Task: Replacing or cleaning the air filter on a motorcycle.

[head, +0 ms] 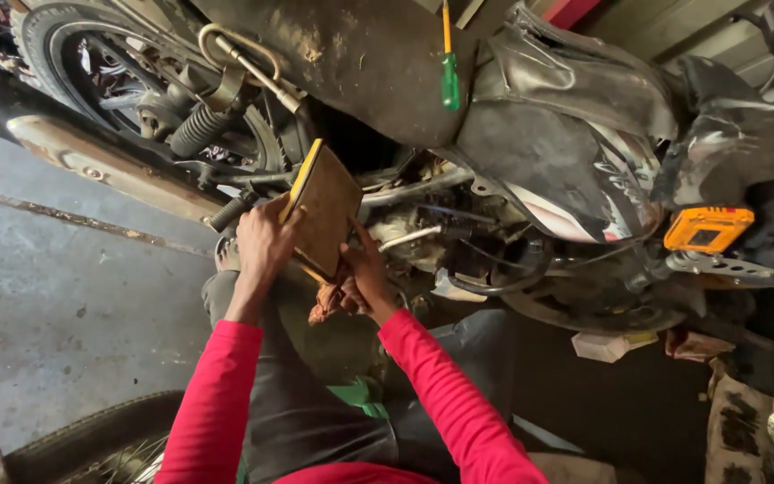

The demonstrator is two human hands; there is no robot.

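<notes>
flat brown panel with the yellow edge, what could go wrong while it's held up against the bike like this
The flat brown panel with a yellow edge is pinched only at its lower part by the left hand and right hand, so it might slip. The reddish rag bunched under the right hand could weaken that grip. The green-handled screwdriver lying on the dusty black seat may roll off if the bike is jolted.

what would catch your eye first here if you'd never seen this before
First the red sleeves reaching up the middle, with the left hand and right hand holding a flat brown panel with a yellow edge against the motorcycle's side. A rag hangs under the right hand. Next, a green-handled screwdriver lies on the dusty seat, and an orange box sits at right.
</notes>
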